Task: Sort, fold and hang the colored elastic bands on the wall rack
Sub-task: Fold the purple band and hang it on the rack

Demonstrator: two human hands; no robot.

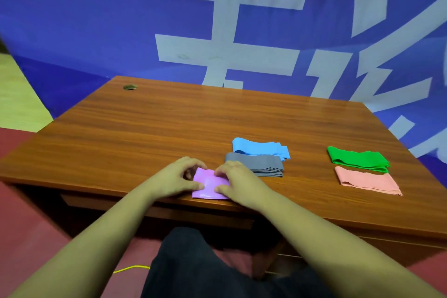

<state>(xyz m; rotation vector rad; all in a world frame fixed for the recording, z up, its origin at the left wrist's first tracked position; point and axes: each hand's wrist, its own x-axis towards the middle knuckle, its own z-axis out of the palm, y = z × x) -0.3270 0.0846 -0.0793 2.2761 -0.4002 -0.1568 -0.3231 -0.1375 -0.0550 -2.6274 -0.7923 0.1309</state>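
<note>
A folded purple band (207, 185) lies at the front edge of the wooden table (145, 128). My left hand (177, 178) holds its left side with curled fingers and thumb, and my right hand (238, 182) pinches its right side. Just behind my right hand sits a folded grey band (258, 164), with a folded light blue band (260, 149) behind that. Further right lie a folded green band (356, 158) and, in front of it, a folded pink band (366, 180). No wall rack is in view.
A blue banner with large white characters (217, 31) hangs behind the table. A round cable hole (130, 87) sits in the table's far left corner. My dark-trousered lap (205, 266) is below the table edge, on a red floor.
</note>
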